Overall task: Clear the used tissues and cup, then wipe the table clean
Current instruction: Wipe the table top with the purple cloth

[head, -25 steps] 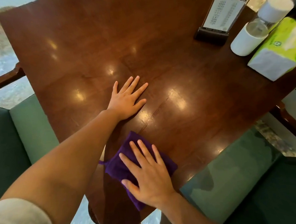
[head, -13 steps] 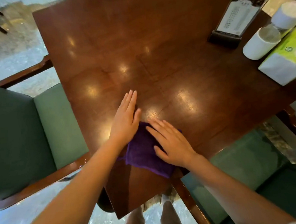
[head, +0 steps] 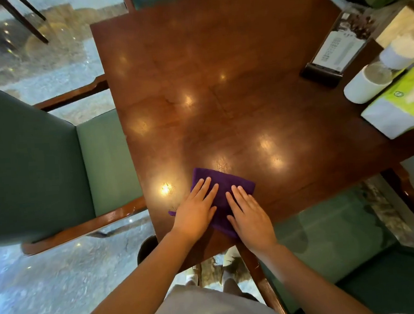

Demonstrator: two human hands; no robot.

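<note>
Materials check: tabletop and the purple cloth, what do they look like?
Square brown table: looks like wood, glossy varnish; grain lines and sharp light reflections show. Folded purple cloth: soft matte fabric, probably microfibre; no shine, lies limp and flat under both hands.

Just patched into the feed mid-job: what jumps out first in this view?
Both hands press flat on a purple cloth at the table's near corner, left hand beside right hand. Ceiling lights glare off the glossy wood. At the far right edge stand a menu stand, two white cylinders and a green tissue pack.
</note>
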